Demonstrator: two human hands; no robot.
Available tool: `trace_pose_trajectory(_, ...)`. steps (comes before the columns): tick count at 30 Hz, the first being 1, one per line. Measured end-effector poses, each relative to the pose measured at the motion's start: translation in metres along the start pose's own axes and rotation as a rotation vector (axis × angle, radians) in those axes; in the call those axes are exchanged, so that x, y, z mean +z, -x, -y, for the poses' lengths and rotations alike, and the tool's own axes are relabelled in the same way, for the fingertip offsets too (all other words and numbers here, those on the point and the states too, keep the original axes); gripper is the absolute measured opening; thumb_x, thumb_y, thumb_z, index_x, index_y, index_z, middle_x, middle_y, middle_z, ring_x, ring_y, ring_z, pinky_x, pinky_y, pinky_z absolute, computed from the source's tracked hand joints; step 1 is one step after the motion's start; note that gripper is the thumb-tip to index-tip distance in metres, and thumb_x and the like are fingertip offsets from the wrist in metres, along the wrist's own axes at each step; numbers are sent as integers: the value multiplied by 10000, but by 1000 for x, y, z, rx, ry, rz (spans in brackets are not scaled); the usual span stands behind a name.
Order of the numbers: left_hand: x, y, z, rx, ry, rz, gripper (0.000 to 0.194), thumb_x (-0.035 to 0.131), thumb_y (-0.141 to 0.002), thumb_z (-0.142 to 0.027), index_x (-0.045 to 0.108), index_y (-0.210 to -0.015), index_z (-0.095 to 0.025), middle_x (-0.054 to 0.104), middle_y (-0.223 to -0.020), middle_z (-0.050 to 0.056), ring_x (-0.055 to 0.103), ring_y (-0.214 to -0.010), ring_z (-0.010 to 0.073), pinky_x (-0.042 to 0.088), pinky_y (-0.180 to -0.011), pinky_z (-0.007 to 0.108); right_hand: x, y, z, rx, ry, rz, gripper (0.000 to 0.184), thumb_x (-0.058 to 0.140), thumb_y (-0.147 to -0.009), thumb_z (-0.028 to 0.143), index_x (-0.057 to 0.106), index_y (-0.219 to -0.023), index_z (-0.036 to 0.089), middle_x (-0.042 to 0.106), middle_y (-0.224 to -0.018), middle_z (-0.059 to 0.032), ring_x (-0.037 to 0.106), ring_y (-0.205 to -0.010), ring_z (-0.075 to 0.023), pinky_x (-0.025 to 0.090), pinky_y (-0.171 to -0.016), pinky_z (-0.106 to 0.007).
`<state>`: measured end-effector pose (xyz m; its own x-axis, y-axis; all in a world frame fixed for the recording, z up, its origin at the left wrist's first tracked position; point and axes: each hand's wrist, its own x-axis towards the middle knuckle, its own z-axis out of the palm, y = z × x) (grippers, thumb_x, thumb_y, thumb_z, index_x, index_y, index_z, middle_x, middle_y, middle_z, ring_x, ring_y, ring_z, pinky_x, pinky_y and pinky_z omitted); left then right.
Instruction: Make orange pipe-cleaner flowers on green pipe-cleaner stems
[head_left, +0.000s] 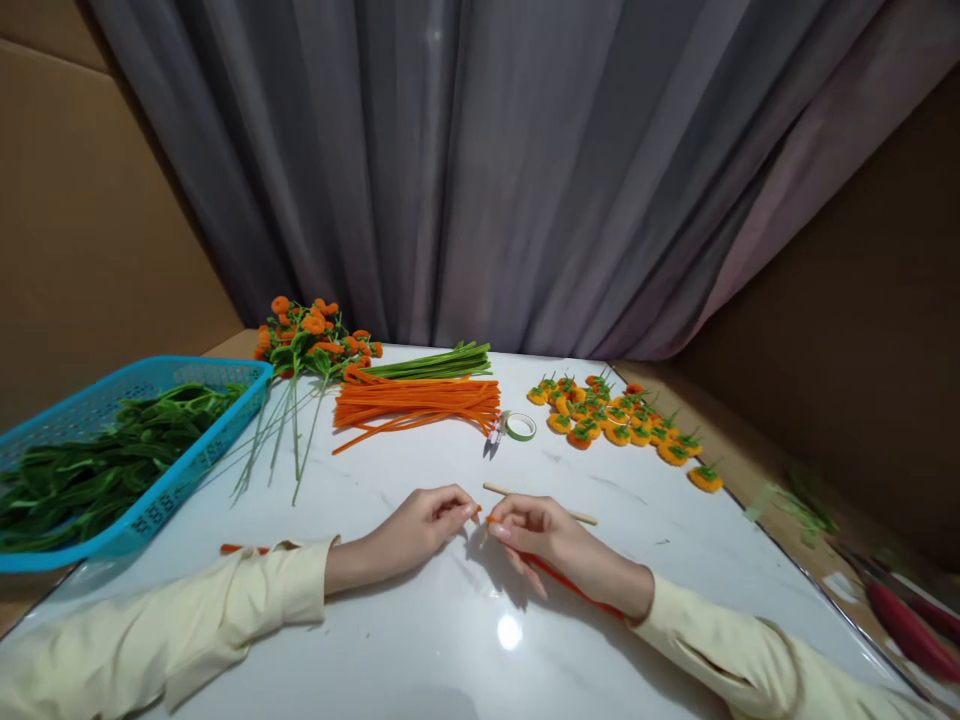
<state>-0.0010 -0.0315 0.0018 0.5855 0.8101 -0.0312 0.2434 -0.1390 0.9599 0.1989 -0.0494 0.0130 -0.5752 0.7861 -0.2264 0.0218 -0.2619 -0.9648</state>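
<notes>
Tabletop (405, 650) carries the blue basket (199, 470) of leaves (127, 450) to the left and the orange pipe-cleaner bundle (416, 403) straight ahead, probably arranged for easy reach. Forearms slant inward so that left hand (420, 525) and right hand (546, 538) nearly meet, low over the surface. Thumb against finger, each pinches a small orange tip (491, 519), presumably for fine control; whether the tips belong to one strand, I cannot tell.

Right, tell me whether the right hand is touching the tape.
Apart. The head view shows it: bare white tabletop lies between the right hand and the tape, which sits farther back.
</notes>
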Motion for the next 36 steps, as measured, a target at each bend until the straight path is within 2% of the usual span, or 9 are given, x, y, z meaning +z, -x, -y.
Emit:
trace_pose_trajectory(4,0,3,0,-43,81,-22,287,456,-853,-408,512,-744,-148,370,-575,-51,316,-537,90,247,-509,225,13,-6,-10,-13,-198,-14,281,667,-770,396,543,-795,145,526,-466,66,372,-295,-31,254,-314,-155)
trace_pose_trajectory(9,-1,6,0,-62,147,4,288,442,-844,-409,468,-703,-160,371,-540,-54,324,-517,91,246,-511,232,18,-9,-19,-57,-293,37,244,677,-769,336,569,-837,128,594,-551,20,357,-331,-26,301,-321,-157)
trace_pose_trajectory(16,4,7,3,-31,86,16,269,410,-855,-378,459,-695,-168,393,-540,-50,338,-508,93,265,-504,227,19,-11,-18,-146,-214,-53,272,681,-762,373,548,-784,137,596,-559,19,420,-374,-47,393,-358,-176)
trace_pose_trajectory(25,7,9,-1,33,-20,-17,240,375,-861,-295,414,-656,-176,405,-579,-41,352,-543,99,293,-545,234,23,-12,-16,-163,-139,-123,289,664,-768,391,507,-727,152,568,-534,35,417,-376,-51,383,-371,-181)
trace_pose_trajectory(30,11,11,-4,98,-35,-63,254,365,-881,-295,439,-671,-172,458,-623,-27,395,-581,105,325,-591,235,25,-12,-15,-174,-134,-156,284,665,-763,391,503,-737,159,569,-534,42,425,-365,-55,396,-386,-198)
trace_pose_trajectory(36,15,14,-3,89,-67,-88,289,334,-923,-322,435,-697,-173,509,-689,-11,437,-633,111,353,-632,237,28,-11,-13,-184,-117,-178,294,661,-765,404,495,-737,163,556,-542,45,419,-373,-56,393,-384,-198)
